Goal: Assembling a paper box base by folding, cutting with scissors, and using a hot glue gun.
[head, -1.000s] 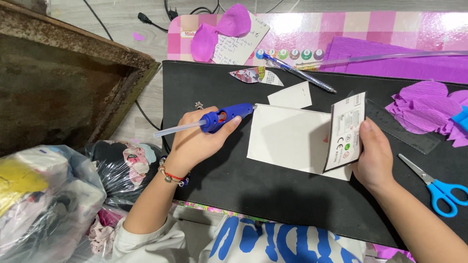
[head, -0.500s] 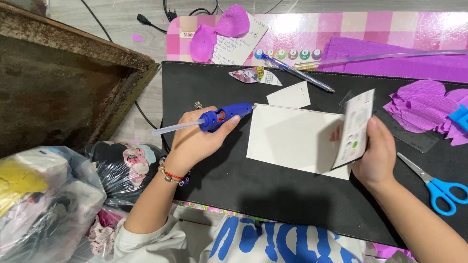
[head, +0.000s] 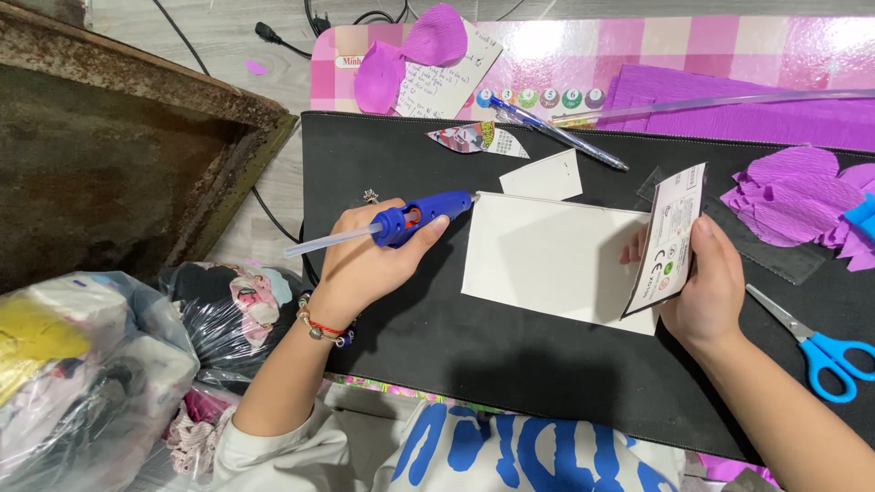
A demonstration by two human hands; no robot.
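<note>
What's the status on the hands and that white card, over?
Left hand grips blue glue gun, nozzle at white card edge. Right hand holds printed flap upright. Scissors lie right of it, apart.

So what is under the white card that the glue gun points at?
The white card lies flat on the black mat, which shows all around it. Its right edge is covered by the printed card in the right hand. Anything beneath the card cannot be seen.

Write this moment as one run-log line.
left hand: holds blue glue gun | right hand: lifts cardboard flap | scissors: idle
</note>
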